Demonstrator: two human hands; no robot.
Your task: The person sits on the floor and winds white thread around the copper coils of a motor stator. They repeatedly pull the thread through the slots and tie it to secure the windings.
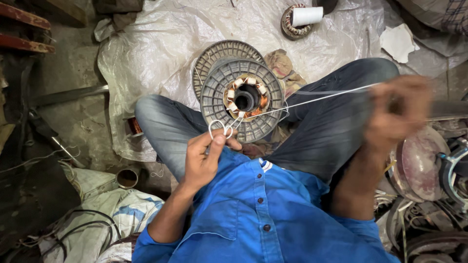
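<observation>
— White thread, is that what the left hand (pixel 204 158) has?

— Yes. Thumb and fingers are pressed together, pinching a small loop of white thread (pixel 220 128) just above the fingertips. The loop sits right at the lower rim of the grey spool (pixel 217 104), touching or nearly so.

— And the spool, where is it against that hand?

— Directly above it, resting between the knees on the person's lap. It is a round ribbed plastic disc with a motor core (pixel 246 97) set in its middle: copper windings with pale paper slips around a dark hole. A second grey disc (pixel 214 53) pokes out from behind it, up and to the left.

— What about the right hand (pixel 397 109)?

— Blurred. It is raised well out to the right of the spool, and the fingers look curled in, but whether they are pinching the thread I cannot tell. One taut line of thread (pixel 321 99) runs from the core across the right thigh towards that hand.

— So the thread joins both hands?

— It seems so: loop at the left, long line to the right, both meeting at the lower edge of the core.

— Anything round about?

— Blue shirt (pixel 263 219) below, jeans (pixel 331 126) either side. A pale plastic sheet (pixel 161 39) lies under the spool. At the top sits another wound core with a white roll (pixel 307 16) on it. A small tin (pixel 127 178) stands low left beside a woven sack (pixel 122 209), and rusty metal discs (pixel 419 163) pile up at the right
</observation>
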